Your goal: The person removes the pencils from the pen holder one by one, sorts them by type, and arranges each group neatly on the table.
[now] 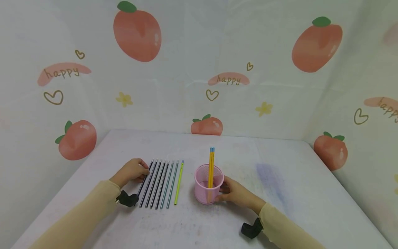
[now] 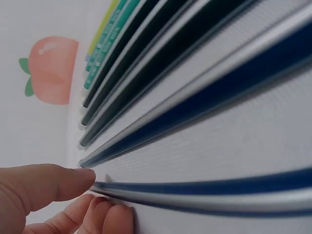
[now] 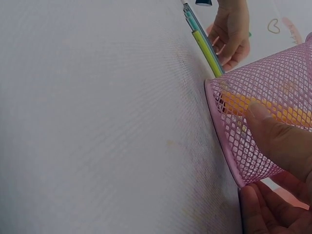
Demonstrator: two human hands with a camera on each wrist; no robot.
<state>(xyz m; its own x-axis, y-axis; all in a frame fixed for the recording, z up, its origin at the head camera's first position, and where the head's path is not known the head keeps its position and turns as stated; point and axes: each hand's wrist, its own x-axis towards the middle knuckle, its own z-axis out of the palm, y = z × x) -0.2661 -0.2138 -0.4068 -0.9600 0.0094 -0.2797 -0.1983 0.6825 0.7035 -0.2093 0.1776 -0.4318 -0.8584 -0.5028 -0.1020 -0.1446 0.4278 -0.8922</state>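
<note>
A row of several pencils (image 1: 160,185) lies on the white table (image 1: 280,193): dark ones, teal ones, and a yellow-green pencil (image 1: 178,183) at the right end. My left hand (image 1: 143,170) pinches the tip end of the leftmost dark blue pencil (image 2: 209,187) between thumb (image 2: 53,185) and fingers; it lies angled away from the rest of the row (image 2: 161,83). My right hand (image 1: 225,192) grips the side of a pink mesh cup (image 1: 209,185), thumb (image 3: 273,136) on the mesh (image 3: 273,83). Two yellow pencils (image 1: 211,166) stand upright in the cup.
A cloth printed with peaches and "happy" (image 1: 228,79) walls the table at the back and both sides. Bare tabletop stretches right of the cup (image 1: 295,180) and in front of the hands. Black wrist mounts (image 1: 127,199) sit on both cream sleeves.
</note>
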